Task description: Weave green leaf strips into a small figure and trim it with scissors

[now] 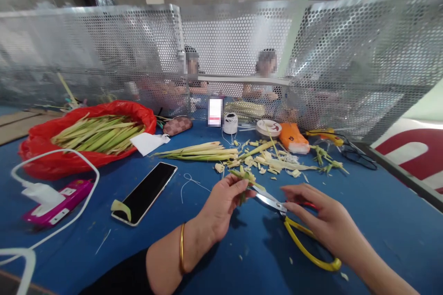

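Observation:
My left hand (219, 203), a gold bangle at its wrist, pinches a small green folded leaf piece (255, 181) between thumb and fingers. In my right hand (320, 209) is a pair of scissors (272, 202) with a large yellow handle loop; a bit of red shows behind the fingers. The silver blades reach left to the leaf piece, their tips partly hidden by it. Just beyond the hands lie pale leaf scraps (266, 159) and a bundle of pale green leaf strips (204, 151). A thin white thread (189, 179) lies on the table left of the left hand.
At left stand a red plastic bag (44, 161) of leaf strips, a black phone (147, 196) and a magenta power strip (74, 200) with a white cable. A thread spool (230, 124), tape roll (259, 129) and orange packet (294, 139) line the perforated metal screen (235, 32). Two people sit behind it.

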